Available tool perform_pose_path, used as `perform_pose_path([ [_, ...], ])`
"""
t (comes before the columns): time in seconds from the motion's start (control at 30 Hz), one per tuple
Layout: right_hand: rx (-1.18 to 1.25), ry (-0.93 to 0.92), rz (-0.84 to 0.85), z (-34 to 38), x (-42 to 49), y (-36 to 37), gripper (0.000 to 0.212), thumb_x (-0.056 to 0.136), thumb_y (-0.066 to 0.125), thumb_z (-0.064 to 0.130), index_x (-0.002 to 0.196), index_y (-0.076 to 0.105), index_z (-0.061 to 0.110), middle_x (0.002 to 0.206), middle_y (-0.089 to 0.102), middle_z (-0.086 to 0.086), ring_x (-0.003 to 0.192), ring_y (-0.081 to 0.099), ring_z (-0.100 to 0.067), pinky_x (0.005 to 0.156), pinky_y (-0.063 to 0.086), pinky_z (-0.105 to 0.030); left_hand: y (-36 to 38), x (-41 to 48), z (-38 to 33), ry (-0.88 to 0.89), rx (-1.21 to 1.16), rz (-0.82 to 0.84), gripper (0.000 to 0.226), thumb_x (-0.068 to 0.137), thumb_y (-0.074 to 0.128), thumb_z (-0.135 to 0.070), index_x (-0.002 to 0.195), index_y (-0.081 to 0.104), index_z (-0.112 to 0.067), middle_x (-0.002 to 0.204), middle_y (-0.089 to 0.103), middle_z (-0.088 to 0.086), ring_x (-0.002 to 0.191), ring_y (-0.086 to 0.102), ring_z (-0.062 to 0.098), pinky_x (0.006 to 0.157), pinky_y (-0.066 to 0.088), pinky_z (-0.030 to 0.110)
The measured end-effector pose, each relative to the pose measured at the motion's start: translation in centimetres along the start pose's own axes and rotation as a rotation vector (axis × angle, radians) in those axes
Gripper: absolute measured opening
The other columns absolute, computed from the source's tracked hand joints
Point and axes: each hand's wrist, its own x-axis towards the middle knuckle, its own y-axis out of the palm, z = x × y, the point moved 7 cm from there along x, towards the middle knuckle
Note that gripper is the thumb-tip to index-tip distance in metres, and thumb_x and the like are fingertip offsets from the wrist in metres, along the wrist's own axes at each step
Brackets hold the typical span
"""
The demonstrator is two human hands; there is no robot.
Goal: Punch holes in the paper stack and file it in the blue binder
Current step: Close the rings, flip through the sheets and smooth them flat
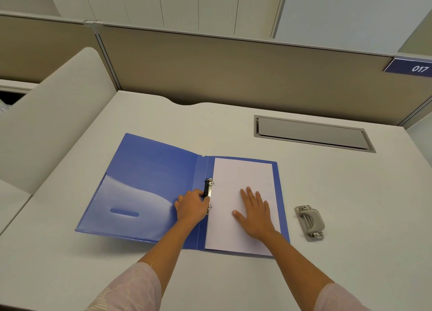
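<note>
The blue binder (149,184) lies open and flat on the bench (327,194), across the centre and lower left of the frame. Its left cover carries a clear inner pocket with a slot-shaped cutout. The ring clip (208,189), black and metal, sits just right of the spine. The white paper stack (236,172) lies on the right cover, its left edge at the clip, its long sides running up the frame; a strip of blue shows along its right and top edges. The grey hole punch (309,222) rests on the bench at right of centre, near the binder's right edge but apart from it, lever down.
</note>
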Motion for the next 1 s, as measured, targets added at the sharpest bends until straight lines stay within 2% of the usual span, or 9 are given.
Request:
perform_pose_path([
  [0.1, -0.026, -0.005, 0.032, -0.4, 0.2, 0.9, 0.078, 0.095, 0.028, 0.060, 0.149, -0.016, 0.028, 0.159, -0.020, 0.004, 0.146, -0.019, -0.024, 0.116, -0.009, -0.047, 0.3, 0.1, 0.0, -0.044, -0.094, 0.024, 0.025, 0.091, 0.055, -0.035, 0.110, 0.060, -0.020, 0.103, 0.068, 0.000, 0.094, 0.062, 0.022, 0.086, 0.047, 0.035],
  [0.17, -0.029, -0.012, 0.042, -0.6, 0.3, 1.2, 0.078, 0.094, 0.028, 0.060, 0.149, -0.017, 0.027, 0.158, -0.022, 0.004, 0.146, -0.019, -0.024, 0.116, -0.010, -0.047, 0.2, 0.3, 0.1, -0.078, -0.122, 0.019, 0.012, 0.089, 0.059, -0.029, 0.093, 0.063, -0.018, 0.088, 0.067, 0.001, 0.078, 0.063, 0.020, 0.071, 0.051, 0.033],
  [0.23, -0.035, -0.011, 0.054, -0.7, 0.3, 1.5, 0.078, 0.095, 0.027, 0.060, 0.149, -0.018, 0.028, 0.158, -0.022, 0.004, 0.146, -0.020, -0.024, 0.116, -0.011, -0.048, 0.3, 0.7, 0.3, -0.114, -0.155, 0.033, 0.013, 0.085, 0.063, -0.022, 0.074, 0.065, -0.016, 0.071, 0.065, 0.001, 0.062, 0.058, 0.018, 0.058, 0.048, 0.029],
  [0.3, -0.036, -0.007, 0.065, -0.9, 0.2, 1.8, 0.078, 0.095, 0.026, 0.060, 0.148, -0.020, 0.027, 0.158, -0.024, 0.004, 0.145, -0.022, -0.024, 0.115, -0.012, -0.048, 0.7, 1.1, 0.6, -0.149, -0.194, 0.075, 0.015, 0.082, 0.068, -0.021, 0.071, 0.070, -0.013, 0.065, 0.064, 0.001, 0.056, 0.055, 0.016, 0.053, 0.044, 0.027],
  [0.4, -0.044, -0.003, 0.071, -1.1, 0.1, 2.2, 0.078, 0.094, 0.025, 0.062, 0.147, -0.022, 0.028, 0.157, -0.026, 0.004, 0.144, -0.024, -0.025, 0.114, -0.014, -0.049, 1.1, 1.7, 0.9, -0.184, -0.195, 0.118, 0.014, 0.081, 0.071, -0.027, 0.078, 0.072, -0.013, 0.068, 0.065, 0.001, 0.057, 0.056, 0.015, 0.051, 0.042, 0.025],
  [0.53, -0.055, -0.004, 0.067, -1.2, 0.3, 2.5, 0.079, 0.092, 0.022, 0.065, 0.143, -0.027, 0.029, 0.156, -0.028, 0.004, 0.144, -0.025, -0.024, 0.113, -0.016, -0.048, 1.5, 2.2, 1.2, -0.229, -0.141, 0.160, 0.028, 0.082, 0.069, -0.033, 0.094, 0.064, -0.008, 0.085, 0.067, 0.008, 0.069, 0.057, 0.021, 0.052, 0.040, 0.024],
  [0.7, -0.068, 0.000, 0.072, -1.3, 0.4, 2.7, 0.080, 0.091, 0.020, 0.066, 0.143, -0.029, 0.030, 0.156, -0.029, 0.004, 0.144, -0.026, -0.024, 0.113, -0.016, -0.048, 1.6, 2.5, 0.7, -0.239, -0.051, 0.175, 0.028, 0.085, 0.067, -0.031, 0.090, 0.046, -0.013, 0.085, 0.056, 0.005, 0.076, 0.055, 0.021, 0.056, 0.041, 0.026],
  [0.9, -0.076, 0.004, 0.083, -1.3, 0.5, 2.7, 0.080, 0.092, 0.021, 0.065, 0.144, -0.027, 0.029, 0.155, -0.030, 0.004, 0.144, -0.026, -0.025, 0.113, -0.016, -0.049, 1.8, 2.9, 0.1, -0.210, 0.045, 0.219, 0.017, 0.087, 0.061, -0.022, 0.082, 0.047, -0.013, 0.072, 0.051, 0.000, 0.075, 0.055, 0.021, 0.047, 0.036, 0.024],
  [1.0, -0.079, 0.007, 0.085, -1.3, 0.5, 2.7, 0.079, 0.092, 0.021, 0.065, 0.144, -0.027, 0.029, 0.155, -0.030, 0.004, 0.143, -0.027, -0.025, 0.113, -0.016, -0.049, 1.7, 3.1, -0.6, -0.169, 0.060, 0.213, 0.019, 0.092, 0.056, -0.028, 0.097, 0.055, -0.010, 0.091, 0.063, 0.008, 0.075, 0.055, 0.021, 0.048, 0.037, 0.026],
])
